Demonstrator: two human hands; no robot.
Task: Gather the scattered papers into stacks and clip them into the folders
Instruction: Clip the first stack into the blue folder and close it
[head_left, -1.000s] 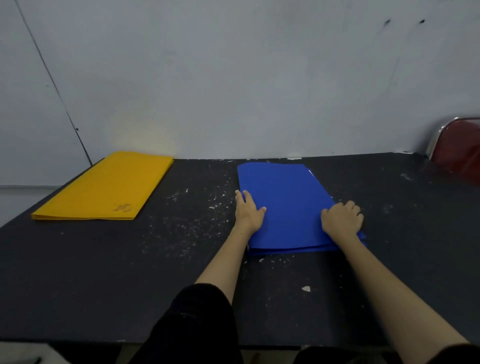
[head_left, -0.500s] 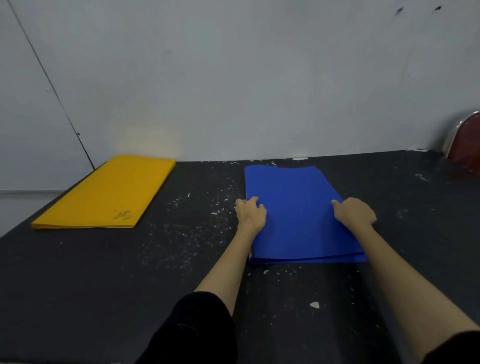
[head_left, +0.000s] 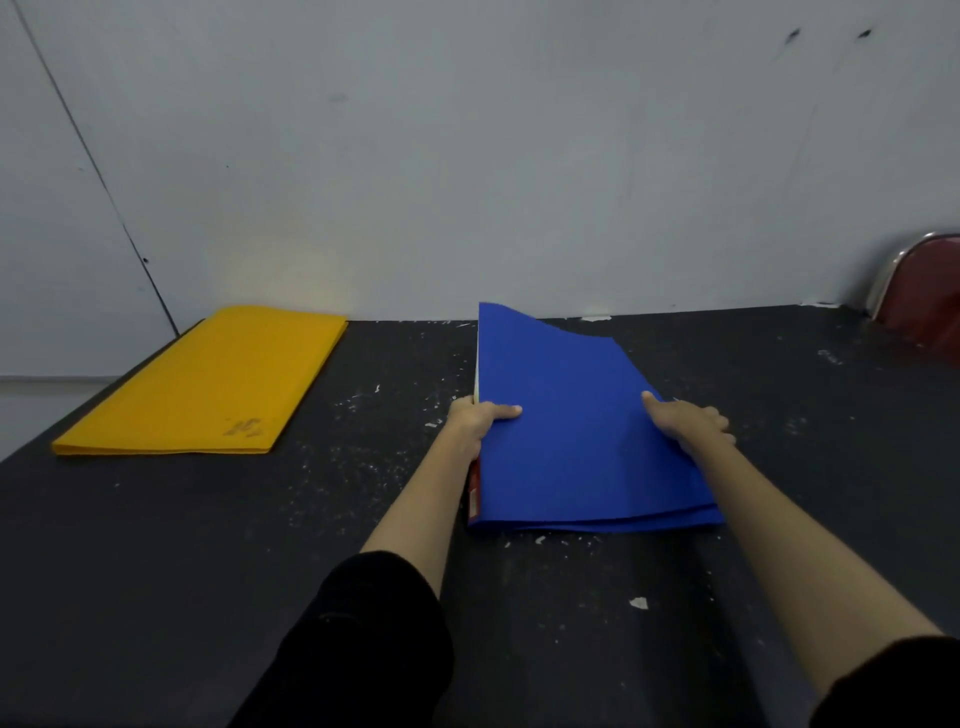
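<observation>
Two folders lie on the black table (head_left: 156, 545), well apart. The yellow folder (head_left: 208, 382) sits closed and flat toward the far left corner, its far end near the wall (head_left: 467, 156); some faint dark marks show near its front right corner. What it holds cannot be told from here.

The blue folder (head_left: 576, 431) lies at centre, its front edge toward the person. Its top cover is lifted along the left side, the far left corner raised above the table line and curling. In the gap under that lifted edge a thin white strip shows, likely paper; a red and white strip shows lower down at the front left corner. How many sheets are inside cannot be told. At the front edge, layered blue leaves are visible.

Left hand (head_left: 475, 421): at the folder's left edge, thumb lying on top of the cover, the rest of the fingers hidden under it, pinching the cover.

Right hand (head_left: 691, 423): on the folder's right edge, fingers curled over the side, thumb stretched along the top of the cover; it grips that edge.

Both forearms are bare, with black sleeves (head_left: 363, 639) at the bottom of view.

White flecks are scattered over the table top. A red chair back (head_left: 924, 296) with a metal rim stands at the far right.
</observation>
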